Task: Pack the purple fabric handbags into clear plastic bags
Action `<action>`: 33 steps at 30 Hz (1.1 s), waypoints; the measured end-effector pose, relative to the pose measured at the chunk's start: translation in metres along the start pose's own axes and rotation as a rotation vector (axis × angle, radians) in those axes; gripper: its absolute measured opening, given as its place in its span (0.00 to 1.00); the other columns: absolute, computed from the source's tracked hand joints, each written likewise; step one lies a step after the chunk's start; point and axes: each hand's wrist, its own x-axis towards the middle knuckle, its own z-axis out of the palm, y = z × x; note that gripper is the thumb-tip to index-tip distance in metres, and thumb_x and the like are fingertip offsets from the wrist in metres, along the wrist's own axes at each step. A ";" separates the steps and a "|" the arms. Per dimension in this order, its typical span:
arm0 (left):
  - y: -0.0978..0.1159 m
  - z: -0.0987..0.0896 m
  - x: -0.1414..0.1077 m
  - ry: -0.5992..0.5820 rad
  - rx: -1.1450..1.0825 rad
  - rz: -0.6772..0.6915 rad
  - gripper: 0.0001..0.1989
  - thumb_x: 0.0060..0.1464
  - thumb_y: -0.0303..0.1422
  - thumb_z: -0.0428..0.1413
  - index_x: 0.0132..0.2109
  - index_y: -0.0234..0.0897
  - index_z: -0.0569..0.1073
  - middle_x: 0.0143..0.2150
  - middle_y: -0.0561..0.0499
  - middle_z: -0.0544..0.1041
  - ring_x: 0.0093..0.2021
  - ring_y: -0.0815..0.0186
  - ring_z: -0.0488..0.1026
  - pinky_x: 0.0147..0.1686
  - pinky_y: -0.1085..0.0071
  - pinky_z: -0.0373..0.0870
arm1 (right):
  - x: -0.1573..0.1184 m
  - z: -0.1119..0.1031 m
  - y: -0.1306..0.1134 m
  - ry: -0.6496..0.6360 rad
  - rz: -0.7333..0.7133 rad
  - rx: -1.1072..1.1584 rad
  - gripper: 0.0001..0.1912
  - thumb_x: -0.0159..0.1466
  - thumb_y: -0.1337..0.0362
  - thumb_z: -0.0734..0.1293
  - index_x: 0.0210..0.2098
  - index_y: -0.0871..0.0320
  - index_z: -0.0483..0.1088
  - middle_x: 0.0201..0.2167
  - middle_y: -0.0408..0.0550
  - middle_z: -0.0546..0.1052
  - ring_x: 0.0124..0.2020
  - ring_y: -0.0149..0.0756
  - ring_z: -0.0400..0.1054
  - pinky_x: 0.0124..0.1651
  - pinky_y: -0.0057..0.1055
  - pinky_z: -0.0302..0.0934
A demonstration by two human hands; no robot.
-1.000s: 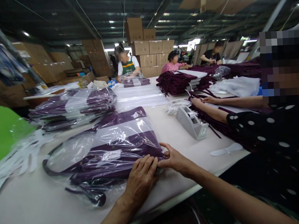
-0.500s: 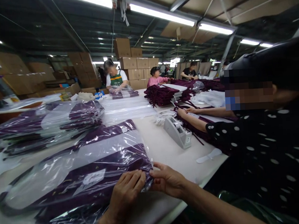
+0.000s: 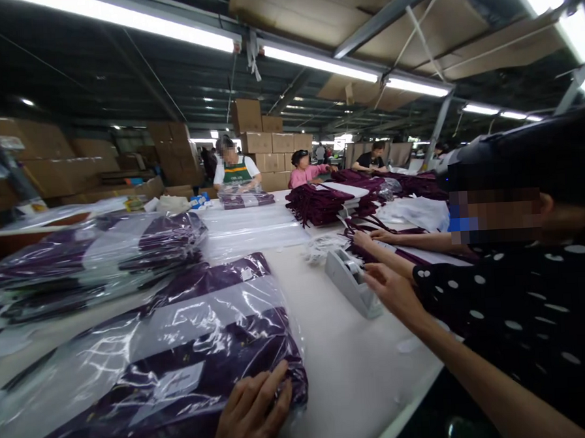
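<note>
Clear plastic bag holding a folded dark purple garment [image 3: 182,362]: lies flat on the white worktop [image 3: 349,366], at its near edge. Left hand [image 3: 251,414]: rests palm-down on the bag's near right corner, fingers spread and flat, gripping nothing. Right hand [image 3: 391,289]: half a second ago it pinched that same corner beside the left; now it has left the bag and reaches out to the grey tape dispenser [image 3: 352,281], fingers loosely open, just touching its near side. Behind the bag, a stack of similar bagged purple garments [image 3: 98,255]. A neighbour in a black polka-dot sleeve [image 3: 513,312] works alongside.
</note>
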 end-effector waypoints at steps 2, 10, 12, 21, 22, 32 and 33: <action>-0.001 0.000 0.002 -0.010 0.037 0.023 0.19 0.69 0.29 0.42 0.52 0.41 0.77 0.59 0.51 0.76 0.61 0.60 0.68 0.55 0.63 0.69 | 0.034 -0.016 0.020 0.028 0.119 -0.106 0.20 0.53 0.56 0.72 0.43 0.59 0.75 0.36 0.54 0.79 0.43 0.48 0.72 0.49 0.39 0.62; -0.005 0.007 0.002 0.005 0.053 0.130 0.17 0.67 0.25 0.44 0.53 0.37 0.76 0.55 0.51 0.79 0.61 0.64 0.70 0.56 0.69 0.74 | 0.061 -0.008 0.038 -0.175 0.364 0.172 0.21 0.49 0.65 0.74 0.42 0.66 0.71 0.23 0.51 0.77 0.25 0.39 0.72 0.31 0.33 0.63; -0.003 0.006 0.002 0.004 0.046 0.096 0.18 0.67 0.25 0.44 0.53 0.37 0.76 0.54 0.49 0.80 0.60 0.64 0.71 0.55 0.69 0.74 | 0.063 -0.006 0.034 -0.174 0.383 0.238 0.25 0.49 0.66 0.74 0.45 0.67 0.69 0.24 0.52 0.78 0.25 0.39 0.72 0.29 0.32 0.63; 0.000 0.014 0.002 0.156 -0.007 0.051 0.18 0.67 0.25 0.42 0.52 0.35 0.76 0.51 0.46 0.79 0.60 0.63 0.71 0.55 0.68 0.73 | 0.036 -0.026 0.019 0.022 0.369 0.440 0.22 0.47 0.71 0.75 0.41 0.59 0.71 0.23 0.41 0.75 0.22 0.29 0.67 0.26 0.25 0.61; 0.000 0.015 0.003 0.155 -0.013 0.039 0.19 0.67 0.25 0.41 0.52 0.35 0.76 0.50 0.46 0.80 0.60 0.63 0.71 0.56 0.68 0.73 | 0.026 -0.031 0.022 0.029 0.389 0.478 0.22 0.46 0.71 0.76 0.40 0.59 0.71 0.23 0.41 0.75 0.22 0.28 0.67 0.25 0.24 0.60; 0.002 0.001 0.014 0.110 -0.084 0.038 0.17 0.65 0.22 0.44 0.50 0.31 0.76 0.45 0.45 0.81 0.58 0.59 0.71 0.56 0.63 0.71 | -0.013 -0.024 0.067 -0.087 0.516 0.349 0.12 0.49 0.64 0.76 0.22 0.57 0.68 0.18 0.43 0.73 0.18 0.28 0.65 0.23 0.25 0.61; 0.002 0.000 0.014 0.109 -0.094 0.025 0.17 0.65 0.22 0.44 0.50 0.31 0.76 0.45 0.46 0.81 0.57 0.59 0.71 0.55 0.62 0.71 | -0.012 -0.023 0.068 -0.081 0.496 0.327 0.12 0.49 0.63 0.76 0.21 0.57 0.68 0.17 0.43 0.72 0.17 0.28 0.64 0.23 0.25 0.59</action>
